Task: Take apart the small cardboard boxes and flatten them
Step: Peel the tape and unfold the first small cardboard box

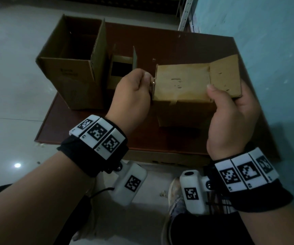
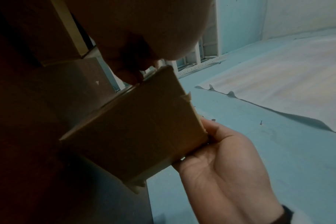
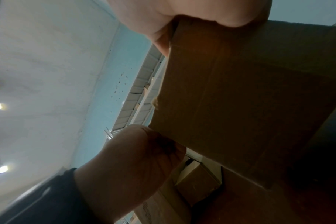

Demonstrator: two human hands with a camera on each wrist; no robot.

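Observation:
I hold a small tan cardboard box [image 1: 181, 85] above the brown tabletop [image 1: 186, 48], its top flap closed and one flap [image 1: 224, 76] spread out to the right. My right hand [image 1: 231, 117] grips the box's right side, thumb on top and fingers underneath. My left hand [image 1: 135, 92] pinches a flap edge at the box's upper left corner. In the left wrist view the box [image 2: 136, 133] shows its taped underside, with the right hand [image 2: 224, 166] cupping it. The right wrist view shows the box [image 3: 240, 98] from below and the left hand [image 3: 136, 163] at its corner.
A large open carton [image 1: 72, 68] stands at the table's left. A smaller open box [image 1: 121, 68] stands right beside it. A blue wall [image 1: 275, 50] runs along the right of the table. Pale floor [image 1: 10, 68] lies to the left, with a shoe [image 1: 175, 193] below.

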